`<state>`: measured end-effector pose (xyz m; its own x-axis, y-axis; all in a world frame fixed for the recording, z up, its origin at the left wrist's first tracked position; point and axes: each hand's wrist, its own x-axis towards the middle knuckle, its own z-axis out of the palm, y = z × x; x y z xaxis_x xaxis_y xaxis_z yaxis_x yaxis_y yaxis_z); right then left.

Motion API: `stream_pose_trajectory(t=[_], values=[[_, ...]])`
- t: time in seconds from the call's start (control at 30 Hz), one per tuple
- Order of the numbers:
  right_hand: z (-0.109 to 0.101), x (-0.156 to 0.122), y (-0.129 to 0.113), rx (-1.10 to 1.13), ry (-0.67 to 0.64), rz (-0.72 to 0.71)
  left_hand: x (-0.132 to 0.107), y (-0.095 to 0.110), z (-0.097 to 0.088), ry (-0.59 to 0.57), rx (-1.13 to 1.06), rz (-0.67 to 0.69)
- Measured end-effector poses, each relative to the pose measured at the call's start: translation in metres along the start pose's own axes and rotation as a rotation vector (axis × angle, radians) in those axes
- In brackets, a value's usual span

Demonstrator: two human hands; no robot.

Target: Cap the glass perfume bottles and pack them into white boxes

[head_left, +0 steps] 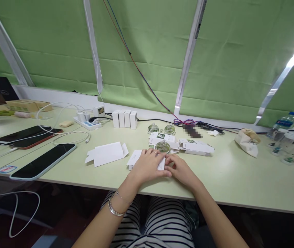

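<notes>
Your left hand spread open on the white carton, your right hand pinching its right edge, carton on the desk, just nearside of the glass jar.

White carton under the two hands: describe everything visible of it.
The white carton looks like thin card, folded flat, lying on the pale green table near its front edge. Faint print marks its exposed left part. The left hand covers its middle; the right hand touches its right end. A round glass piece sits just behind it.
</notes>
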<state>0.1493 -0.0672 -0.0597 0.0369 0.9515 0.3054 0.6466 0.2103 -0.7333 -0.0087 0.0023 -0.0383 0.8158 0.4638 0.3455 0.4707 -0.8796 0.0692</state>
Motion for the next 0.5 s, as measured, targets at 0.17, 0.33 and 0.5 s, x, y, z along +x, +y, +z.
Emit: stream_pose_trajectory(t=[0.17,0.33,0.5], values=[[-0.0002,0.0001,0.0019,0.0,-0.012,-0.005,0.0001,-0.0002,0.0002,-0.006,-0.007,-0.008],[-0.0029,-0.0004,0.0032,-0.008,-0.046,-0.02,-0.0001,-0.002,0.0012,-0.008,0.013,-0.013],[-0.0007,-0.0012,0.0063,-0.06,-0.049,-0.1,-0.001,-0.0022,0.002,0.006,0.034,0.003]])
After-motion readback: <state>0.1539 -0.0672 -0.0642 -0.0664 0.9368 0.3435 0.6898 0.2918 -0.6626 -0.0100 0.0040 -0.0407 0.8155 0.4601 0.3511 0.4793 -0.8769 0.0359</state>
